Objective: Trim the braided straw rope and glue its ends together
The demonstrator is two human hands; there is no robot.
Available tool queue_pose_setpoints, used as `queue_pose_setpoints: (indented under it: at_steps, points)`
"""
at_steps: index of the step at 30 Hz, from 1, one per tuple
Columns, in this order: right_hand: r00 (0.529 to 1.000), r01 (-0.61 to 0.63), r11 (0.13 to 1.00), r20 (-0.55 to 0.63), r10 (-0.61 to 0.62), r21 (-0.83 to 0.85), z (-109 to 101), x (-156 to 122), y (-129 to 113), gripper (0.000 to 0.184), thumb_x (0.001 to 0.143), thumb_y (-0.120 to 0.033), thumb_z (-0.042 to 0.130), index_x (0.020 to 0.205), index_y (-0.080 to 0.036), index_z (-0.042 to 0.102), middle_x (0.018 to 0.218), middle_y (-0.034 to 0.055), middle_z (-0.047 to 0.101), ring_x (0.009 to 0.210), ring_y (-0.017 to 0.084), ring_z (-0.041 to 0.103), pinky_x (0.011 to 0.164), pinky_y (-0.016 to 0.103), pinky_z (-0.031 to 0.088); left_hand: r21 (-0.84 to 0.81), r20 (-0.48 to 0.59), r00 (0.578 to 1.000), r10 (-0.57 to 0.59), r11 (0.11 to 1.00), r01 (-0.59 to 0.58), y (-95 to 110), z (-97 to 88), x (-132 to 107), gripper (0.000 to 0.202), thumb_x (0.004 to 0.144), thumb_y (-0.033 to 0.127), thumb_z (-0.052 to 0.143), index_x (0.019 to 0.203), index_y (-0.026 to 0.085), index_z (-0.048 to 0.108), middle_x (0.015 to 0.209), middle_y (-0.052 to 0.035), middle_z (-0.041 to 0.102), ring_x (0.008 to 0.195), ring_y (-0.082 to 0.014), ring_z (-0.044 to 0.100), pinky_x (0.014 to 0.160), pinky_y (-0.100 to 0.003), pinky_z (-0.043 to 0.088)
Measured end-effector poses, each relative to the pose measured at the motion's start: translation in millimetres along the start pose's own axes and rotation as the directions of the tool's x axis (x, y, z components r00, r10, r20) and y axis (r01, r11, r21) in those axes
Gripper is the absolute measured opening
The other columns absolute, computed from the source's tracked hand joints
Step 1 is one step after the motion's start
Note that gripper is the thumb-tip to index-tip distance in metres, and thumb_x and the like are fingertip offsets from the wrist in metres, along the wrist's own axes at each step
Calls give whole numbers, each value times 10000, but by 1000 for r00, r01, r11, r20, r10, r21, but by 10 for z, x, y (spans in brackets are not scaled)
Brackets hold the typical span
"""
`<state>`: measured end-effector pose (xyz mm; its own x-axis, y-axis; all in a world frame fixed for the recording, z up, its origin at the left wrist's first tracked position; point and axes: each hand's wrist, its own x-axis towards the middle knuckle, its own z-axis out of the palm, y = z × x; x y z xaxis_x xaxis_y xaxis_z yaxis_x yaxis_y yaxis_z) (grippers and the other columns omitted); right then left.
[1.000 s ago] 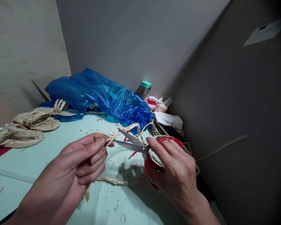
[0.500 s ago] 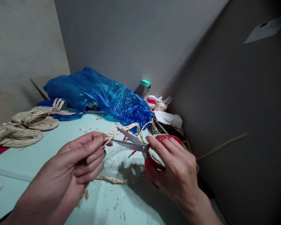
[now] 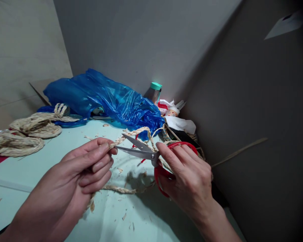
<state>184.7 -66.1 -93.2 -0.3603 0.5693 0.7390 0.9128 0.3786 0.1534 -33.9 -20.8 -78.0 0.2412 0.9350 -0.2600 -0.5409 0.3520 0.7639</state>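
My left hand [image 3: 91, 168] pinches a pale braided straw cord [image 3: 142, 129] between thumb and forefinger. From the pinch the cord runs up and to the right, then bends down behind the scissors. In my right hand [image 3: 189, 174] are red-handled scissors [image 3: 141, 153], their blades parted and pointing left. The blade tips are close to my left fingertips, beside the cord; whether they touch it I cannot tell. Another braided length [image 3: 126, 190] lies lower on the table, partly hidden behind my left hand.
A blue plastic bag [image 3: 111, 97] lies across the back. Bundles of straw fibre [image 3: 27, 144] rest at the left. A bottle with a green lid [image 3: 156, 89], a paper cup [image 3: 173, 111] and white paper [image 3: 180, 124] stand near the wall. Fibre scraps dot the pale green table [image 3: 116, 222].
The whole view has shifted slightly. My left fingers sit a little farther left of the blade tips. Both hands keep their hold, and the blades stay parted.
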Motion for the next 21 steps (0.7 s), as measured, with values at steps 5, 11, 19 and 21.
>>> queue_pose_setpoints:
  at_steps: [5,11,19,21]
  points:
    - [1000,5,1000,0,-5,-1,-13,12,-1,266,957,-145,548,1182,-72,670,793,82,651,705,206,527,641,330,423,-4,22,1000,-6,1000,6,8,3,10,308,522,203,959,688,146,705,522,83,408,417,-10,249,304,-116,349]
    - [1000,14,999,-12,-14,-35,-30,32,14,253,938,-135,566,1155,-74,682,786,81,650,699,209,520,645,333,420,-70,27,999,-25,997,27,26,15,-7,301,516,173,961,679,135,710,552,69,432,421,1,284,330,-98,354]
    - [1000,10,999,-5,-10,-44,-13,17,-5,266,945,-134,553,1169,-74,685,783,82,647,694,210,508,640,337,409,-25,49,998,-48,998,49,8,29,7,255,555,167,932,672,148,706,531,78,413,429,-10,237,335,-111,343]
    - [1000,11,998,0,-11,-66,-15,16,2,271,945,-134,553,1175,-80,686,793,86,658,701,213,515,650,337,413,-21,46,998,-34,999,35,17,21,9,251,563,174,928,661,148,699,532,82,402,437,-12,215,336,-111,320]
